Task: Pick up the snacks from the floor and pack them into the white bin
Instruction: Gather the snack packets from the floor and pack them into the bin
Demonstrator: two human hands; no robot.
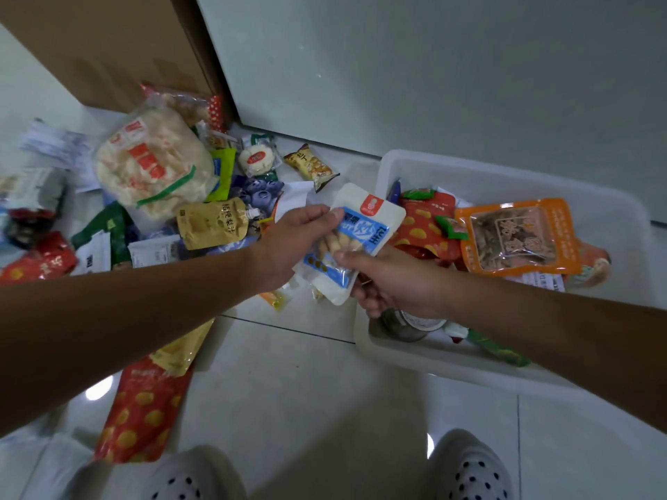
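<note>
While both hands share one item, findings run thus. Cardboard box [108,48] stands top L against wall. White bin [505,175] sits on tiled floor [306,391] at R, part filled: orange window pouch [516,236] lies on top, red pkts [418,229] beside it. Snack pile covers floor L of bin: lg clear bag of pale crisps [151,164], red pouch w/ yellow spots [140,409] below L forearm, yellow spout pouch [213,221], sm. wrapped biscuit [312,166] apart nr wall. White-and-blue snack packet [364,225] is held off floor, at bin's L rim. L hand [292,240]: fingers curled over packet's L edge. R hand [393,283]: pinches lower end, thumb on top, fingers beneath.
</note>
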